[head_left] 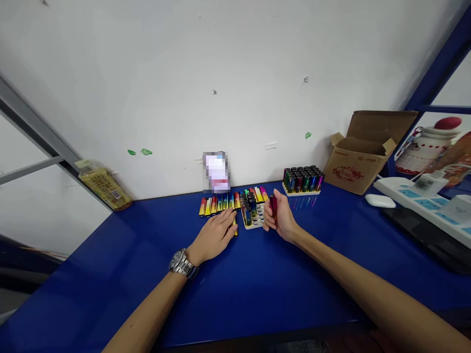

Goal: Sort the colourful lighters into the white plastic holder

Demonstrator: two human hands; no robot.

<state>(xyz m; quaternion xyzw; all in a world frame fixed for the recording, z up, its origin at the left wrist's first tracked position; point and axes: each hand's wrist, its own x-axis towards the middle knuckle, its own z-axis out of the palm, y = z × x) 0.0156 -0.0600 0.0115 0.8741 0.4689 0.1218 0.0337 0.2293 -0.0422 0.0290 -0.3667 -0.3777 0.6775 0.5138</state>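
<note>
My right hand (280, 216) is shut on a dark red metal tube (274, 206), held upright above a white holder (253, 220). Dark-topped tubes stand in that holder, and some of its holes show bare. My left hand (214, 236) lies palm down just in front of a row of rainbow-finish tubes (219, 205) lying side by side. A gold-coloured tube (235, 228) shows at its fingertips, partly hidden by them. Behind on the right, a second tray of upright tubes (302, 180) stands apart from both hands.
The blue table (257, 299) meets a white wall at the back. A cardboard box (362, 157) stands back right. A white mouse (380, 200) and a white power strip (415, 201) lie further right. A blurred card (216, 171) leans on the wall, and a yellow packet (105, 186) sits far left.
</note>
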